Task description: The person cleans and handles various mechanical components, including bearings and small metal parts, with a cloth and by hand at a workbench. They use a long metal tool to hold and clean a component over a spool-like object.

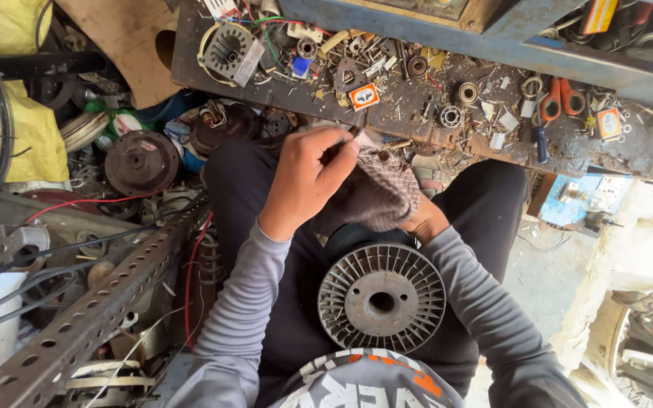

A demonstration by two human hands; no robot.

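Holding a checked cloth point(378, 195) in our lap, we are cataloguing outward from the grey finned motor disc point(382, 298) resting on our thighs.

Item one: our left hand point(305, 181), just above the disc and up to its left, is closing its fingers point(339, 155) together on the cloth's upper edge; whether something small is pinched inside we cannot tell.

Item two: our right hand point(421, 219), directly above the disc, is lying mostly hidden under the cloth, wrapped in it; we are reading its grip as clamped on the cloth, though the fingers are not showing.

Item three: the cloth itself is sitting bunched between both hands, just above the disc and clear of it.

Item four: a cluttered workbench point(417, 113) is running across well above the disc, carrying an orange-handled tool point(561, 98), loose bearings point(451, 115) and a round motor housing point(230, 49).

Item five: a dark rusted pulley point(141, 161) is lying far to the disc's upper left, and a perforated steel angle bar point(92, 317) is slanting past on its left.
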